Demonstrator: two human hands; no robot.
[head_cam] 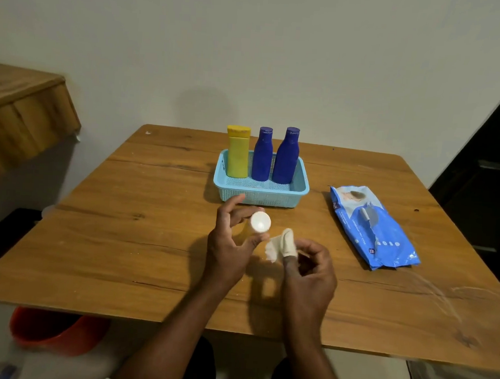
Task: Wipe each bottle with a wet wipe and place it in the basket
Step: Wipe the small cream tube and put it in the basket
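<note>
My left hand [227, 246] holds a small white-capped bottle [260, 222] upright above the table, its cap facing the camera and its body mostly hidden by my fingers. My right hand [311, 269] has a white wet wipe [282, 244] wrapped over a finger, just right of the bottle, apart from it. Behind them a light blue basket [260, 194] holds a yellow bottle [238, 153] and two dark blue bottles [262, 156] [287, 156], all upright along its far side.
A blue pack of wet wipes [375, 229] lies on the wooden table [122, 240] to the right of the basket. An orange bucket [55, 331] sits on the floor below the table's front left edge. A wooden shelf [22, 111] juts out at left.
</note>
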